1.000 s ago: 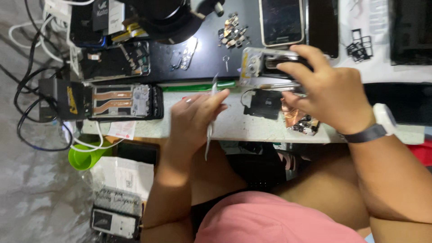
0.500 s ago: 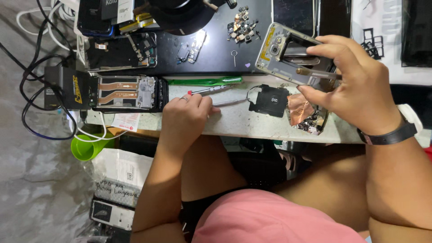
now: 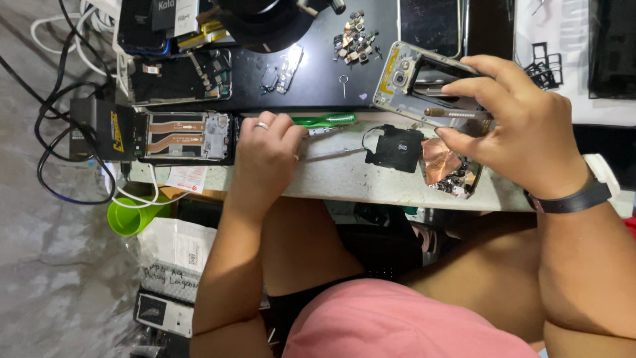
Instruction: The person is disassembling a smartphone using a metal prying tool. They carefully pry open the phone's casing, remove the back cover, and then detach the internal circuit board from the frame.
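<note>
Partly hidden under the right hand, the opened phone frame is lying at the counter's far side; fingers are closing in a pinching grip on a thin metal strip. Meanwhile the left hand is curling over tweezers beside a green tool; its grip is hard to tell. Cables are trailing over grey floor.

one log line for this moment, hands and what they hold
left hand: resting on tweezers, by green screwdriver | right hand: holding phone frame | bench: phone parts
</note>
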